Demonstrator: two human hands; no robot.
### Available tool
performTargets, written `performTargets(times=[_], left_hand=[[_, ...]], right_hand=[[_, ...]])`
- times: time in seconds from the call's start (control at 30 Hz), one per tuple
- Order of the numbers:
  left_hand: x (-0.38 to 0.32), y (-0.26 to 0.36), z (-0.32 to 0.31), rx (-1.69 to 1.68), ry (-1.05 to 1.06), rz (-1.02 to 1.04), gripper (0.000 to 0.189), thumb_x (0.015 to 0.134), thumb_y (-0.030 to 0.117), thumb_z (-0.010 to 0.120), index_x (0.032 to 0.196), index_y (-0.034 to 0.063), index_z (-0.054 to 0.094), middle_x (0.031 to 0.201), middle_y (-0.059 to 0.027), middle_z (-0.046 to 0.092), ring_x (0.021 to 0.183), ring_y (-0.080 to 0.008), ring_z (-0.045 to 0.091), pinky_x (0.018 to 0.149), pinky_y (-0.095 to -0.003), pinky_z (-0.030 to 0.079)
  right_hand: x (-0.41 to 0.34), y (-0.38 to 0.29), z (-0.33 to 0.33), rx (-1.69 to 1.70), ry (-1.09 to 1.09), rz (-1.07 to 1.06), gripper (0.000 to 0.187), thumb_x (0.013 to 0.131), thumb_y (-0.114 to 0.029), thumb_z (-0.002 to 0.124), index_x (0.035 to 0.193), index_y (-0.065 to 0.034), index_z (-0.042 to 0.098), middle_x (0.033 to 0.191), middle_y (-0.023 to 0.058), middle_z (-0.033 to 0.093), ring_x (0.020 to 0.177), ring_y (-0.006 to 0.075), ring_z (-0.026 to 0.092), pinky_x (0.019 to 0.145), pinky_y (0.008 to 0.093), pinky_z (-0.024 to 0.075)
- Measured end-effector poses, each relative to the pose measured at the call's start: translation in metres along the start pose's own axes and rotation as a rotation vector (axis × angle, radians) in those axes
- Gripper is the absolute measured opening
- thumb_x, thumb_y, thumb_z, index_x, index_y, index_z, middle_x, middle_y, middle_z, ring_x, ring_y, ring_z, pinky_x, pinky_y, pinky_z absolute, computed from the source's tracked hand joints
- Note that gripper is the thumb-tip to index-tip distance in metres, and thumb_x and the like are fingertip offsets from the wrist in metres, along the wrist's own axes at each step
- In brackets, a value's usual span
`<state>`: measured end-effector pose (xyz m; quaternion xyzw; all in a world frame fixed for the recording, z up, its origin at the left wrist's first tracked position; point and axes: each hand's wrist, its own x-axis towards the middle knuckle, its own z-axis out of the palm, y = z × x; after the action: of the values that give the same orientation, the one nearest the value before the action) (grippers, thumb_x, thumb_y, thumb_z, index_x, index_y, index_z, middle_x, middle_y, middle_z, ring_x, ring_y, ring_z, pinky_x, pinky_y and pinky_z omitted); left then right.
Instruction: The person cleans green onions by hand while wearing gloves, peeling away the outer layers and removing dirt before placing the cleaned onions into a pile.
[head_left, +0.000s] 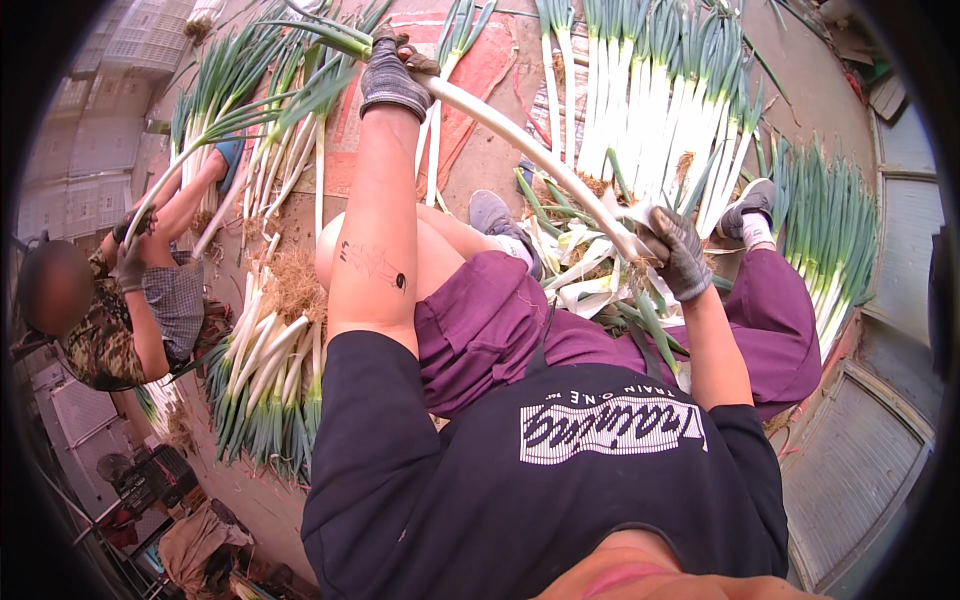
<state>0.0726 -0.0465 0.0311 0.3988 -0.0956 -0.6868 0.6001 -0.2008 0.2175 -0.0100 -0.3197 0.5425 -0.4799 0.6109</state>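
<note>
My left hand, in a grey work glove, is closed around a long Welsh onion where its white shaft meets the green leaves. The stalk slants down to the right, and my right hand, also gloved, grips its root end. Loose pale outer skin shows beside those right fingers. Below this end, a heap of peeled skins and leaves lies between my legs. A row of onions with white shafts lies on the ground beyond the heap.
More onions lie in a pile at left, roots upward in view, and in a bundle at right. A co-worker sits at far left holding an onion. Stacked white crates stand behind. A red sheet covers some ground.
</note>
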Motion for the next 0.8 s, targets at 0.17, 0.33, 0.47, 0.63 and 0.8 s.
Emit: performTargets(times=[0.17, 0.33, 0.47, 0.63, 0.8], left_hand=[[0.022, 0.010, -0.006, -0.005, 0.067, 0.030, 0.032, 0.082, 0.037, 0.056, 0.069, 0.0100, 0.044, 0.043, 0.0054, 0.035, 0.033, -0.0060, 0.026, 0.033, -0.0212, 0.027], [0.022, 0.013, -0.003, -0.005, 0.115, 0.080, 0.034, 0.082, 0.038, 0.055, 0.064, 0.0121, 0.043, 0.043, 0.0051, 0.034, 0.032, -0.0070, 0.026, 0.034, -0.0212, 0.026], [0.019, -0.002, 0.012, 0.025, 0.203, 0.077, 0.032, 0.079, 0.027, 0.061, 0.062, 0.0135, 0.037, 0.044, 0.0040, 0.032, 0.033, -0.0070, 0.029, 0.031, -0.0218, 0.028], [-0.006, -0.017, 0.024, 0.009, 0.124, 0.158, 0.019, 0.081, 0.016, 0.058, 0.080, 0.0066, 0.041, 0.056, -0.0032, 0.041, 0.045, -0.0158, 0.043, 0.044, -0.0296, 0.045], [-0.014, -0.047, 0.015, -0.059, -0.042, -0.087, 0.016, 0.080, 0.013, 0.056, 0.080, 0.0055, 0.042, 0.060, -0.0043, 0.043, 0.048, -0.0156, 0.044, 0.046, -0.0322, 0.044]], right_hand=[[-0.021, 0.005, -0.058, -0.722, -0.271, 0.197, 0.034, 0.081, -0.034, 0.055, 0.078, -0.0006, 0.058, 0.061, 0.0074, 0.053, 0.057, 0.0111, 0.050, 0.053, 0.0247, 0.0410], [-0.018, 0.017, -0.062, -1.424, 0.119, -0.119, 0.047, 0.077, -0.043, 0.056, 0.105, -0.0049, 0.055, 0.090, 0.0155, 0.060, 0.084, 0.0286, 0.059, 0.079, 0.0389, 0.0421], [0.003, -0.005, 0.014, -1.083, 0.073, -0.326, 0.056, 0.074, -0.044, 0.059, 0.113, -0.0057, 0.050, 0.094, 0.0179, 0.058, 0.083, 0.0284, 0.058, 0.075, 0.0379, 0.0438], [0.024, 0.012, 0.037, -0.883, 0.043, -0.177, 0.046, 0.080, -0.043, 0.055, 0.106, -0.0060, 0.054, 0.072, 0.0157, 0.060, 0.065, 0.0299, 0.059, 0.059, 0.0375, 0.0445], [0.024, 0.012, 0.044, -0.486, 0.034, -0.179, 0.039, 0.085, -0.035, 0.052, 0.102, -0.0007, 0.055, 0.058, 0.0056, 0.053, 0.051, 0.0126, 0.050, 0.050, 0.0272, 0.0407]])
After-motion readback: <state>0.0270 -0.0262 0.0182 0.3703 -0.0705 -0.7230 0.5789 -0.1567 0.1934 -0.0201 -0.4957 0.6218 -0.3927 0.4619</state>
